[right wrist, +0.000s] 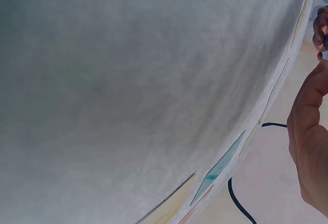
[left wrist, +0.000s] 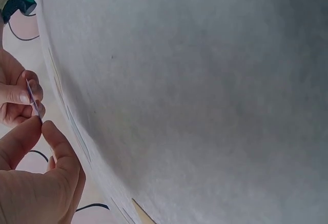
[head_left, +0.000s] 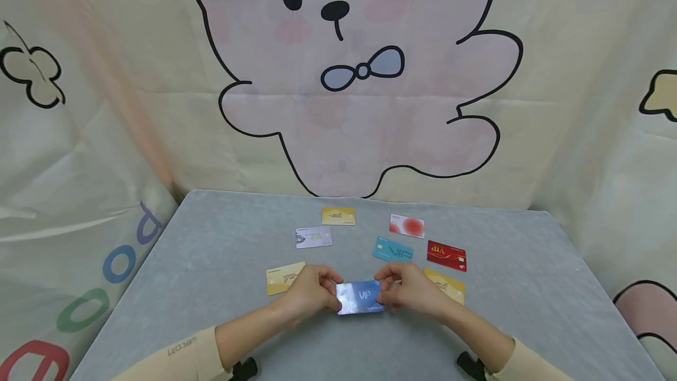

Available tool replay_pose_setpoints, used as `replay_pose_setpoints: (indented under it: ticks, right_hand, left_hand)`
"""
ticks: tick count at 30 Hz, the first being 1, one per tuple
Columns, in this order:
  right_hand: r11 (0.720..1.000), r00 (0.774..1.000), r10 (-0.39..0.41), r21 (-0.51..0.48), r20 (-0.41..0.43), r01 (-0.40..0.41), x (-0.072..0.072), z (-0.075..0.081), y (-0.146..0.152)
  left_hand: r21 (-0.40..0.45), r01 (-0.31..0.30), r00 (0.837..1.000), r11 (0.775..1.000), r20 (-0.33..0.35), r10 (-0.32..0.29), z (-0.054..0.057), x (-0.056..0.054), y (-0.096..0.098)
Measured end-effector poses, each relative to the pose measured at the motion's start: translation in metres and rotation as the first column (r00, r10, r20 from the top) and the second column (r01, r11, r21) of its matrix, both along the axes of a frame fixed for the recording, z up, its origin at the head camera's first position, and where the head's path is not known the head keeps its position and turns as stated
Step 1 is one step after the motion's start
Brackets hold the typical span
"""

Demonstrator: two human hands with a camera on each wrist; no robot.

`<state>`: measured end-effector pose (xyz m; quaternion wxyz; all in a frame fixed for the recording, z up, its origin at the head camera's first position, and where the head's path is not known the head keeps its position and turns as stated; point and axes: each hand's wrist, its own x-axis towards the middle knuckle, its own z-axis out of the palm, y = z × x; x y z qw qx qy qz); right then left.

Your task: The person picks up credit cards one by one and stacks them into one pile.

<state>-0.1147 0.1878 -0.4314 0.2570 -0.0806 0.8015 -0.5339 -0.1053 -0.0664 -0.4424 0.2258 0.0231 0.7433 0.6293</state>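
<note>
A shiny blue VIP card (head_left: 359,297) is held up between both hands over the front middle of the table. My left hand (head_left: 316,291) pinches its left edge between thumb and fingers. On the right edge, my right hand (head_left: 408,288) grips the card the same way. From the left wrist view the card (left wrist: 34,100) appears nearly edge-on, with the left hand (left wrist: 46,170) at its near end and the right hand at its far end. The right wrist view shows the right hand (right wrist: 311,131) at the frame's edge, its fingertips cut off.
Cards lie spread on the grey cloth-covered table (head_left: 211,251): a yellow card (head_left: 338,216), a silver card (head_left: 314,237), a pale gold card (head_left: 280,279), a pink-white card (head_left: 406,226), a teal card (head_left: 392,249), a red card (head_left: 446,256) and a gold card (head_left: 446,286).
</note>
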Motion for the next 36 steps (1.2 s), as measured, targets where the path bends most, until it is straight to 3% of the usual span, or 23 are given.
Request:
replay_pose_setpoints:
  ticks: [18, 29, 36]
  right_hand:
    - [1.000, 0.994, -0.003, 0.014, 0.105, 0.002, 0.020, -0.006, 0.007]
    - [0.999, 0.994, 0.013, 0.036, 0.107, -0.017, 0.032, -0.010, 0.006]
    - [0.998, 0.995, 0.020, 0.058, 0.093, -0.026, 0.033, -0.013, 0.006]
  left_hand:
    - [0.007, 0.074, 0.997, 0.997, 0.004, -0.074, -0.005, 0.013, 0.003]
    - [0.011, 0.086, 0.996, 0.996, 0.027, -0.087, -0.011, 0.023, 0.006]
    - [-0.007, 0.091, 0.996, 0.996, 0.019, -0.091, -0.014, 0.024, 0.006]
